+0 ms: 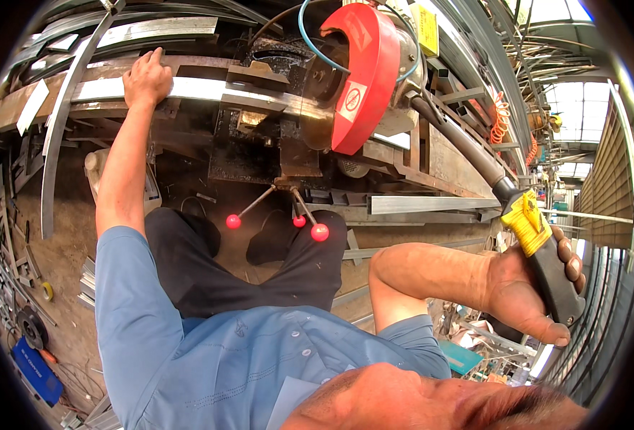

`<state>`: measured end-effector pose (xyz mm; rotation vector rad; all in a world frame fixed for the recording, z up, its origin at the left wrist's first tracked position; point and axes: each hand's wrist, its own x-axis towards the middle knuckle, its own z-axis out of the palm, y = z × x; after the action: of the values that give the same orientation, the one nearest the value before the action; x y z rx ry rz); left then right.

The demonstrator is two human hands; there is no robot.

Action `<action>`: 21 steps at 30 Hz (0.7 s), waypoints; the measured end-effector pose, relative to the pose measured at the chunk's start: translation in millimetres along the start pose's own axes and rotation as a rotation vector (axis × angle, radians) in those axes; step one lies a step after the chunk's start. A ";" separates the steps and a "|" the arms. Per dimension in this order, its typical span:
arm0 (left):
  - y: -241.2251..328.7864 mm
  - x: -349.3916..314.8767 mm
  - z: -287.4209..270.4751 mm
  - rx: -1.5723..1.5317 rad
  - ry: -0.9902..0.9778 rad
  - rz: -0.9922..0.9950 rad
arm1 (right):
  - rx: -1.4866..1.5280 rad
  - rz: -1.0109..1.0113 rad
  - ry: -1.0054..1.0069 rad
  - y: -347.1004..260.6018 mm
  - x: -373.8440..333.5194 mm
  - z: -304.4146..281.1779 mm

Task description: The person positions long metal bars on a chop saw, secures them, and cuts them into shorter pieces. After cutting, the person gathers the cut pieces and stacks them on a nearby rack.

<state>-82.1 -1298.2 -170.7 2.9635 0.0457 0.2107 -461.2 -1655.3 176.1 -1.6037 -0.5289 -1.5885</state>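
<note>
A long, pale metal tube point(195, 88) runs from the left into the vise of a cut-off saw. My left hand point(147, 77) is wrapped over it from above, a little left of the vise. On the right, my right hand point(525, 283) grips the black saw handle point(552, 276), which has yellow wrapping point(526, 221) at its upper part. A dark lever point(467, 143) joins this handle to the saw head. The red blade guard point(367, 79) arches over the tube's right part, so the blade and the spot under it are mostly hidden.
Three red-knobbed vise levers point(320, 231) stick out toward my knees. A metal strip point(66, 122) crosses the bench at the left. Metal profiles point(431, 205) lie below the saw on the right. A blue hose point(304, 36) loops beside the guard. A blue box point(36, 370) and cables lie at lower left.
</note>
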 end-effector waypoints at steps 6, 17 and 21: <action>-0.4 -0.1 -0.7 0.016 -0.007 -0.003 | -0.010 -0.004 -0.007 0.5 -0.3 0.0; 0.3 -0.6 -2.1 0.006 0.002 -0.001 | -0.017 -0.006 0.027 -0.4 -1.0 5.0; 0.4 -1.2 -1.3 0.003 0.012 0.003 | -0.027 -0.006 0.037 -0.1 -2.3 4.3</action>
<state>-83.4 -1298.4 -169.5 2.9660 0.0426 0.2283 -458.9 -1651.4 174.4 -1.5905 -0.4950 -1.6326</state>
